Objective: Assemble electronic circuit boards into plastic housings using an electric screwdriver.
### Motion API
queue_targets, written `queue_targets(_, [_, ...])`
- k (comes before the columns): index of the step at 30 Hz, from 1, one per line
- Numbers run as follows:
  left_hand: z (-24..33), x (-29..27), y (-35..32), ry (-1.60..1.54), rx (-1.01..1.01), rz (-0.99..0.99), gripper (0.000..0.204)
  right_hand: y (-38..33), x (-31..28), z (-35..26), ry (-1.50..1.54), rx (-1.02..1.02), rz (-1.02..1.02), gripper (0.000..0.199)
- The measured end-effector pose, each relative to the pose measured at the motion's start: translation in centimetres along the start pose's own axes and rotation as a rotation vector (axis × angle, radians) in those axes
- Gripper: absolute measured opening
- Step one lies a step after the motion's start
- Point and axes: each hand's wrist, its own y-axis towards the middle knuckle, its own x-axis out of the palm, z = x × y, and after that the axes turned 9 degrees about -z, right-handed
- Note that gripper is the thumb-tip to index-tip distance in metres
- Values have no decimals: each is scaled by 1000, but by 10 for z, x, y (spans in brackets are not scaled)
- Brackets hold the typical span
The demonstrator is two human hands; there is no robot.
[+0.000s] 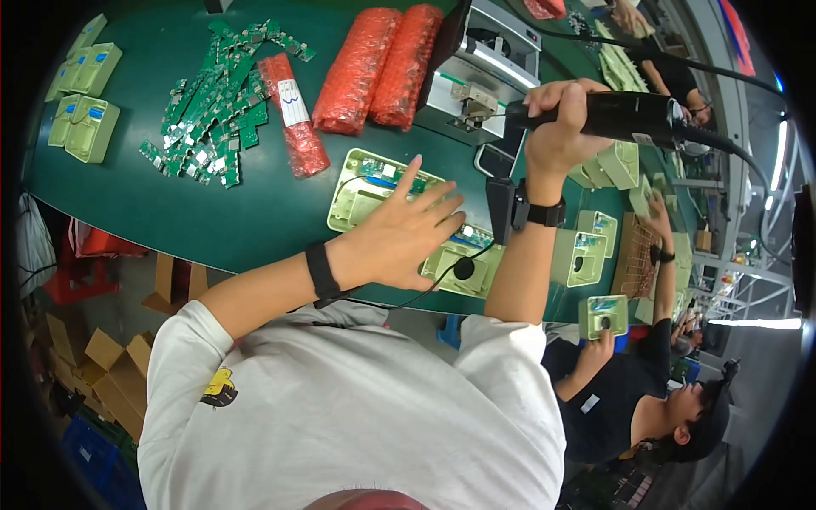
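Green boards [380,172] already sit in cases [364,204], fastening unclear; left hand [399,236] spreads above, right hand [557,127] grips black tool [625,117].

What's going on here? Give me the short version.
A person's right hand grips a black corded tool, its nose pointing toward a boxy silver-and-black machine. The left hand is spread over two pale green cases holding circuit boards. Loose green boards lie piled on the table's left side, near red bubble-wrapped bundles. To the right, a co-worker's hand holds a similar case.
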Motion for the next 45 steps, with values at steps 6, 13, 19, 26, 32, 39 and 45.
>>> queue_targets(6, [-3, 10, 6, -32, 30, 57, 97, -5, -1, -9, 253, -9, -4, 17])
queue_targets(13, [-9, 7, 9, -85, -34, 38, 98, -2, 17, 4, 170, 193, 25, 23])
queue_targets(19, [-14, 13, 8, -146, -104, 126, 103, -53, -20, -42, 314, 162, -44, 16])
queue_targets(26, [-15, 8, 6, -165, -106, 117, 102, -98, 1, -52, 186, 251, -68, 25])
queue_targets(32, [-14, 10, 9, -167, -102, 133, 100, -111, 0, -37, 119, 253, -97, 28])
queue_targets(39, [-15, 8, 9, -168, -107, 122, 100, -115, 1, -38, 149, 232, -109, 29])
queue_targets(45, [-13, 11, 2, -156, -119, 136, 101, -112, 3, -41, 211, 257, -101, 26])
